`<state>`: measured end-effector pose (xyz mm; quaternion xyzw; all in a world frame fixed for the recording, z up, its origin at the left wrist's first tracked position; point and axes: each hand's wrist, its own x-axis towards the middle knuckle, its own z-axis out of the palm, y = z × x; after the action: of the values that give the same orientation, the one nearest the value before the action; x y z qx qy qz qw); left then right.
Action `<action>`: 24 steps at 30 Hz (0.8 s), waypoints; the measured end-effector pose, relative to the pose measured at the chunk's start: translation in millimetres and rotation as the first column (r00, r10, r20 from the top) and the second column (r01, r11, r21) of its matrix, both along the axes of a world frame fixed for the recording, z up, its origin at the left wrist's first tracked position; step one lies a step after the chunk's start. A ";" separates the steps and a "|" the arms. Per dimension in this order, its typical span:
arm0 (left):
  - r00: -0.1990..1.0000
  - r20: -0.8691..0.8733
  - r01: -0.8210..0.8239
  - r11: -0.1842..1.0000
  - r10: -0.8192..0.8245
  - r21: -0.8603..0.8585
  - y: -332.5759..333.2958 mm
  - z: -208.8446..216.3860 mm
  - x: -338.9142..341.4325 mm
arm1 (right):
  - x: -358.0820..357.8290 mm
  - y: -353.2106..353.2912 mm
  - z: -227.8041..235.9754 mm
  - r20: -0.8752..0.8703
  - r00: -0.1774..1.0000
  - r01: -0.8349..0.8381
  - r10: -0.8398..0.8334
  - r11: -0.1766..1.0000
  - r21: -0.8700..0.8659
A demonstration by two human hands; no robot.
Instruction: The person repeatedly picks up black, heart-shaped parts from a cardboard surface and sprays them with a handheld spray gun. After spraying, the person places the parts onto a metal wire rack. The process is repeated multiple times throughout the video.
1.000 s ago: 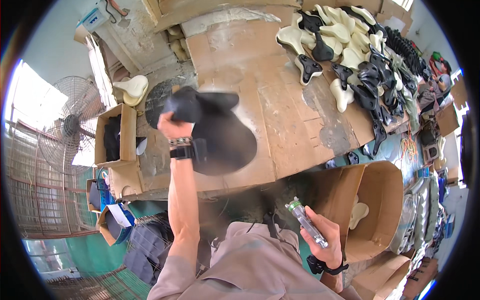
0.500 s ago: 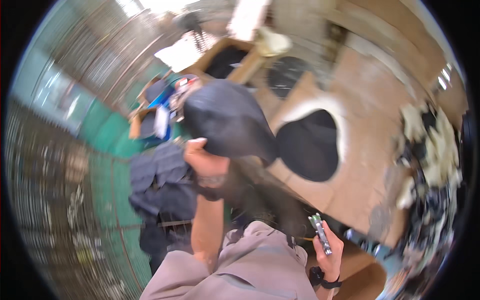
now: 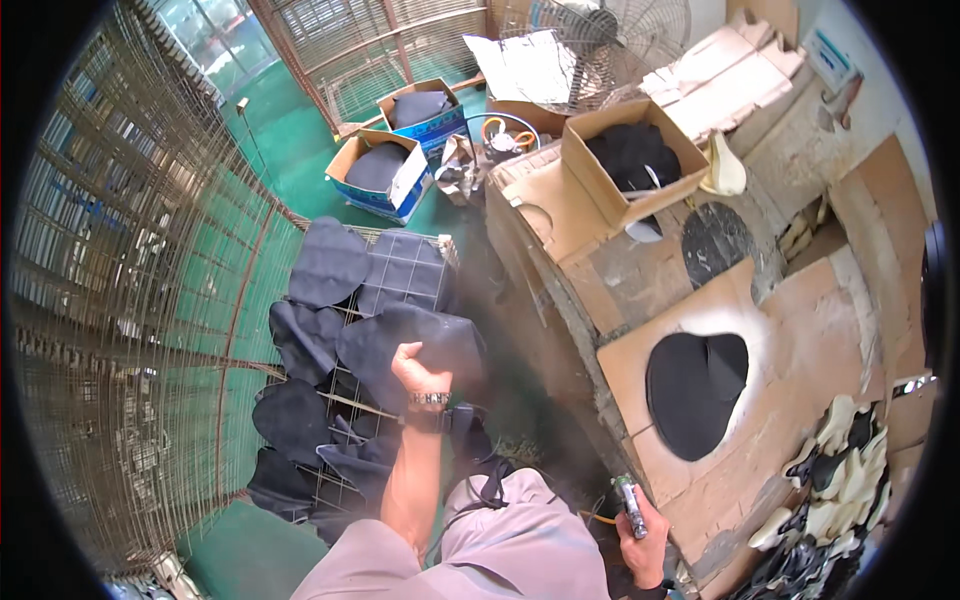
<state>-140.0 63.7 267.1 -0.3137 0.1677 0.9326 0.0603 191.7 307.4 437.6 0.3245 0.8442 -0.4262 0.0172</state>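
Note:
My left hand [image 3: 420,374] is closed on a dark, rounded, limp sheet [image 3: 375,340], held over a wire rack [image 3: 400,270]. Similar dark sheets [image 3: 325,262] lie spread on that rack. Low on the right, my right hand [image 3: 648,538] grips a small metal spray gun [image 3: 629,505] with a green top, beside the edge of the work table. Two rounded lobes mark the upper outline of a black sheet [image 3: 695,395] lying flat on the table's cardboard [image 3: 640,455], with a whitish sprayed halo around it.
An open cardboard box [image 3: 575,175] of black pieces stands at the table's far end. Two blue boxes [image 3: 400,212] sit on the green floor [image 3: 290,130]. Tall wire racks [image 3: 150,330] line the left. A fan [image 3: 640,40] stands behind; pale and black scraps [image 3: 835,470] are heaped right.
My left hand has carried the dark sheet from beside the table leftward over the wire rack. The spray gun stays in my right hand. The view has turned left.

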 end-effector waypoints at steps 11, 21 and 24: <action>0.991 -0.115 -0.054 0.996 0.062 0.072 -72.2 -49.1 -183.0 | -114.8 -60.3 -17.5 0.160 0.984 -0.067 0.074 0.997 -0.044; 0.930 0.271 -0.250 0.968 0.250 -0.033 -163.8 -265.4 -201.4 | -152.7 -62.1 -64.2 0.271 0.936 -0.229 0.223 0.973 -0.011; 0.826 0.509 -0.104 0.953 0.242 -0.285 -166.8 -294.1 -188.4 | -168.1 -74.1 -62.0 0.324 0.924 -0.210 0.204 0.978 -0.016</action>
<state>-328.4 -103.2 -27.0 -0.5817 0.2282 0.7805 -0.0196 23.6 233.3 375.7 0.2995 0.8634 -0.3548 0.1975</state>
